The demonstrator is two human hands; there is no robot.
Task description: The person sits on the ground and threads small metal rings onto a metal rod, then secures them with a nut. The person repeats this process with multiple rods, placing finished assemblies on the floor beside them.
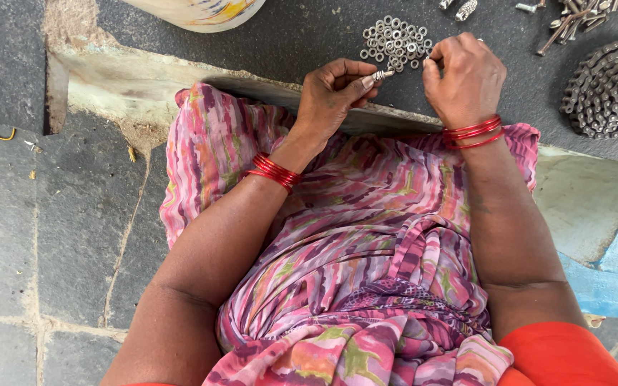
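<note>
Outdoors, both hands (402,86) pinch a bolt (383,73) above washers (395,41) on dark stone (309,36).

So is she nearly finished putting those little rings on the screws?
Hard to say what is done: no finished heap shows clearly. In hand: the left hand pinches a small bolt, and the right hand reaches into the washer pile. Left: that pile is big, and more bolts lie beside the coiled chain.
</note>
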